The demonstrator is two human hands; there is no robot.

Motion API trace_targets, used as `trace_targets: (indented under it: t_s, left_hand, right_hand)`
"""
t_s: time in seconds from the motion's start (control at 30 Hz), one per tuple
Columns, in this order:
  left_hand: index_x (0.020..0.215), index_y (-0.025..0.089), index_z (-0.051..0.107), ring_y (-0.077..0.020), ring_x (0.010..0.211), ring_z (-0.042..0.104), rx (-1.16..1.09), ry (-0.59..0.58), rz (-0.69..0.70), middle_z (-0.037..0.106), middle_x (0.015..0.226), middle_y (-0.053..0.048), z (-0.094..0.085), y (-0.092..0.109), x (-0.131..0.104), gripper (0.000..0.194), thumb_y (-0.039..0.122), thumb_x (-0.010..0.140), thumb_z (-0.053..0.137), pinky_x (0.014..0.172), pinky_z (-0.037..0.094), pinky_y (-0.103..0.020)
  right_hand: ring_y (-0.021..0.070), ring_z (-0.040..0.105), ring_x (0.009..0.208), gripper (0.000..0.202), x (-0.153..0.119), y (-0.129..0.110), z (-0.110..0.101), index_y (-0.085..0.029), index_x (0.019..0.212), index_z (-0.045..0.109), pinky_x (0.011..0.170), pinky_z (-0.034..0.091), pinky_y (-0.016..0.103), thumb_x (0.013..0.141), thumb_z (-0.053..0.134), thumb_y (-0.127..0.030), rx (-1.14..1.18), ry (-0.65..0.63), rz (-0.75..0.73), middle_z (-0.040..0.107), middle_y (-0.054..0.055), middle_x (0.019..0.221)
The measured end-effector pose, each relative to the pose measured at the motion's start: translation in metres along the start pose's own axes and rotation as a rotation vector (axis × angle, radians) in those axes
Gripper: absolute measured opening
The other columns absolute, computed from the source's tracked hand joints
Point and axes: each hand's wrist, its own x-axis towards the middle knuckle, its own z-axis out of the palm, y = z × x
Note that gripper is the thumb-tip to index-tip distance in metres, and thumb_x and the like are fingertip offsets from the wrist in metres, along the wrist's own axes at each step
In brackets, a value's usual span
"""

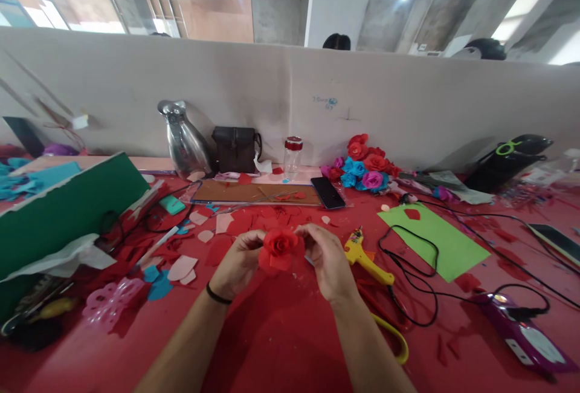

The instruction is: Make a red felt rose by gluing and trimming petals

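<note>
A red paper rose (280, 249) is held up over the red table, its layered petals facing the camera. My left hand (239, 263) pinches its left edge and has a black band on the wrist. On the rose's right side, my right hand (327, 258) grips the outer petals between thumb and fingers. Just right of that hand lies a yellow glue gun (368, 259) with a black cord. Scraps of red paper (247, 222) and pink paper (182, 268) are strewn behind and to the left of the flower.
Along the back stand a metal jug (183, 142), a black bag (236, 150), a lidded glass jar (293, 160) and a bunch of paper flowers (366, 166). A phone (327, 193), green sheet (435, 240), yellow-handled tool (395, 338) and purple power strip (528, 335) lie around.
</note>
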Motion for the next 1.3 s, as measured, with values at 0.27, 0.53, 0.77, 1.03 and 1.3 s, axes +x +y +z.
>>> trace_targets:
  t_s: [0.27,0.53,0.77,1.03,1.3]
  left_hand:
    - [0.08,0.015,0.062,-0.0076,0.051,0.054,0.12,-0.208,0.022,0.064,0.061,0.001,0.003,0.011,-0.007,0.027,0.019,0.06,0.08,0.05,0.039,-0.017]
    - [0.084,0.016,0.057,-0.0126,0.061,0.064,0.541,-0.231,0.138,0.068,0.067,-0.001,0.005,0.026,-0.014,0.018,0.011,0.069,0.066,0.059,0.049,-0.022]
    - [0.08,0.019,0.059,-0.0104,0.065,0.066,1.017,-0.076,0.419,0.069,0.072,0.001,0.006,0.029,-0.014,0.021,0.002,0.072,0.049,0.064,0.051,-0.02]
    - [0.079,0.021,0.064,-0.0129,0.065,0.065,1.144,-0.048,0.508,0.07,0.071,0.001,0.002,0.019,-0.011,0.03,-0.002,0.068,0.048,0.062,0.048,-0.021]
    - [0.075,0.024,0.068,-0.0144,0.062,0.063,1.08,-0.045,0.52,0.069,0.067,0.001,0.001,0.017,-0.008,0.032,-0.002,0.066,0.051,0.06,0.044,-0.021]
  right_hand:
    - [0.0135,0.052,0.059,0.047,-0.004,-0.01,0.003,-0.017,0.057,0.072,0.065,0.04,0.026,0.071,0.056,-0.058,-0.128,-0.232,0.209,0.064,0.003,0.058]
    - [0.0154,0.055,0.065,0.044,-0.003,-0.013,-0.005,-0.019,0.062,0.071,0.067,0.041,0.028,0.08,0.048,-0.053,-0.202,-0.286,0.132,0.064,0.003,0.063]
    - [0.0205,0.058,0.09,0.034,0.002,-0.021,-0.018,-0.023,0.073,0.07,0.088,0.037,0.035,0.088,0.042,-0.032,-0.723,-0.253,-0.259,0.068,0.003,0.084]
    - [0.0235,0.055,0.096,0.023,-0.006,-0.02,-0.006,-0.022,0.085,0.067,0.09,0.039,0.041,0.068,0.055,-0.011,-1.168,-0.309,-0.543,0.064,0.006,0.097]
    - [0.0233,0.054,0.094,0.015,-0.002,-0.011,-0.01,-0.024,0.076,0.067,0.09,0.039,0.041,0.07,0.059,-0.013,-1.242,-0.266,-0.626,0.065,0.005,0.094]
